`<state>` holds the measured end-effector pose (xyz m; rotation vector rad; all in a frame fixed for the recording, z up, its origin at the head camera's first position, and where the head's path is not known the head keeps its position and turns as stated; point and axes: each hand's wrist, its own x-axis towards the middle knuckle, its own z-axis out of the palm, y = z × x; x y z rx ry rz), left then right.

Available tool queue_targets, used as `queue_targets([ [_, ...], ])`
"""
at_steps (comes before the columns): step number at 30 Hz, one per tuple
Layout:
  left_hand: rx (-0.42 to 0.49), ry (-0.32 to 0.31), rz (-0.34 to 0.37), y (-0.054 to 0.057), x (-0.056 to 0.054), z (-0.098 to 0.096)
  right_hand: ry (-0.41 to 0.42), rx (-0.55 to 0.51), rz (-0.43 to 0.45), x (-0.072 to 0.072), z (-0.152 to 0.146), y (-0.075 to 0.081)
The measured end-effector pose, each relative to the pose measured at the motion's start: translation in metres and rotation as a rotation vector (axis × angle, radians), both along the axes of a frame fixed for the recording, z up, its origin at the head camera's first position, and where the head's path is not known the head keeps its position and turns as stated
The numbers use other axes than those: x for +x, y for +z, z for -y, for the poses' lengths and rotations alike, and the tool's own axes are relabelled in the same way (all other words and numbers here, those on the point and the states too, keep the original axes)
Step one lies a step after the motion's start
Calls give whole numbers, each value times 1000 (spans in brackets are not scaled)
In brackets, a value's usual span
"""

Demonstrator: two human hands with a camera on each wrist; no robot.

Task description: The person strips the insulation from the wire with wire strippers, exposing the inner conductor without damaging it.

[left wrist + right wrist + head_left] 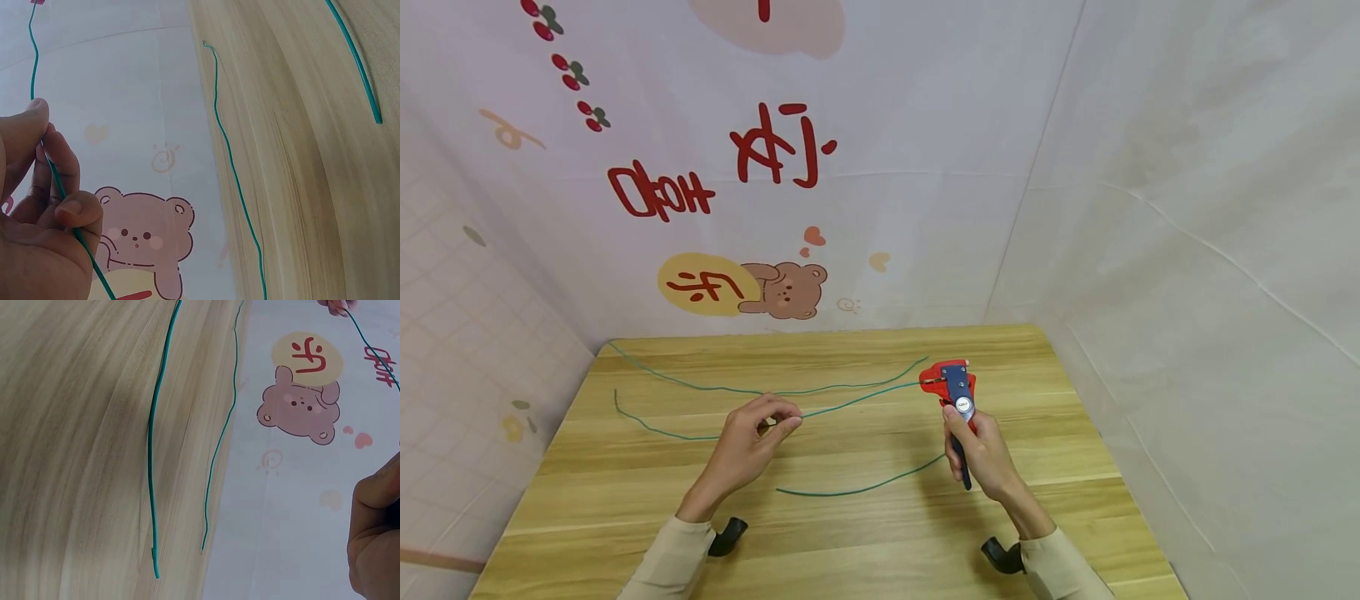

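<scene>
My left hand (751,443) pinches a thin green wire (857,401) between thumb and fingertips. In the left wrist view the wire also runs through the palm under curled fingers. My right hand (988,460) grips the handles of a red and dark blue wire stripper (957,382), its head pointing left. The wire's right end meets the stripper's jaws, while its other end trails left of my left hand. In the right wrist view only part of the right hand (375,531) shows, and the stripper is out of sight.
Another green wire (700,387) lies along the back of the wooden table (880,550), and a third green wire (857,493) lies nearer the front. Cloth walls (910,250) rise behind and beside the table. Black curved pieces (727,537) stick out by both wrists.
</scene>
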<state>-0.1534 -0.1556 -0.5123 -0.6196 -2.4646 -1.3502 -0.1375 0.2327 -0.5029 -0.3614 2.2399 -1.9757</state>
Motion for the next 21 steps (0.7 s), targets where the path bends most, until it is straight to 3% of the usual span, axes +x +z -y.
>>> queue_targets([
  [21,13,-25,-20,0,-1,0,-6,-3,10,1,-2,1],
])
